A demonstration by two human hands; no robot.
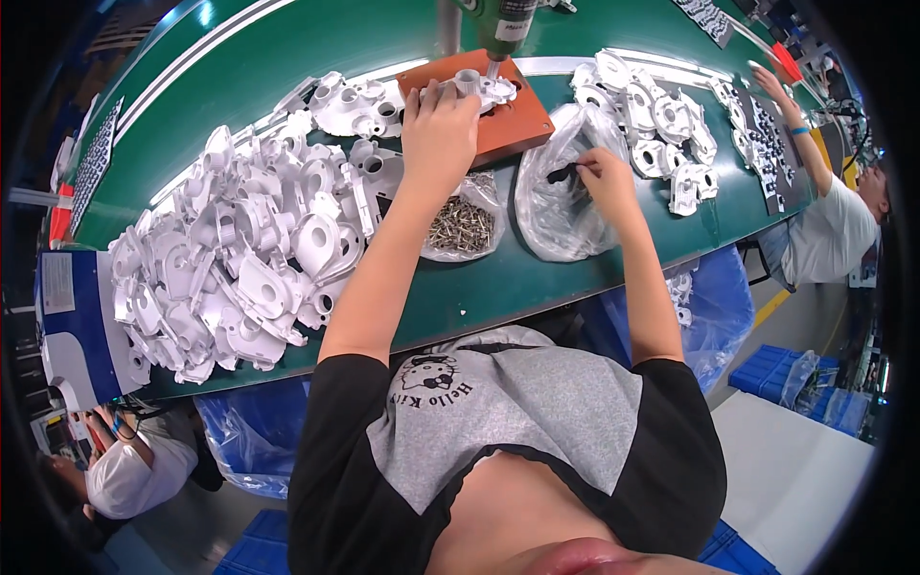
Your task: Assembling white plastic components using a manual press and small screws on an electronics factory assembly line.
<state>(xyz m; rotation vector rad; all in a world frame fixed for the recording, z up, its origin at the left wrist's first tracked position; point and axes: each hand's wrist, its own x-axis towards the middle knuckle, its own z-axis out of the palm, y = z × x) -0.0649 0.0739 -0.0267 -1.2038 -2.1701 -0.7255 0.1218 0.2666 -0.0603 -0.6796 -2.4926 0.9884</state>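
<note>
My left hand (pixel 441 132) rests with curled fingers on a white plastic housing (pixel 496 92), which lies on an orange block (pixel 522 125). The tip of a green power tool (pixel 503 27) points straight down at that housing. To the right, my right hand (pixel 610 184) is over an open clear plastic bag (pixel 565 225). Its thumb and fingers are pinched together at the end of a small black piece (pixel 560 175), whose exact kind I cannot make out. Between my forearms sits a bag of metal screws (pixel 462 225).
A large heap of white housings (pixel 240 259) covers the table's left side; another pile (pixel 661 115) lies at the right. Small dark parts (pixel 767 144) cover a mat near a co-worker (pixel 834 230). Another person (pixel 144 465) is at the lower left. Blue lined bins (pixel 714 307) stand below the edge.
</note>
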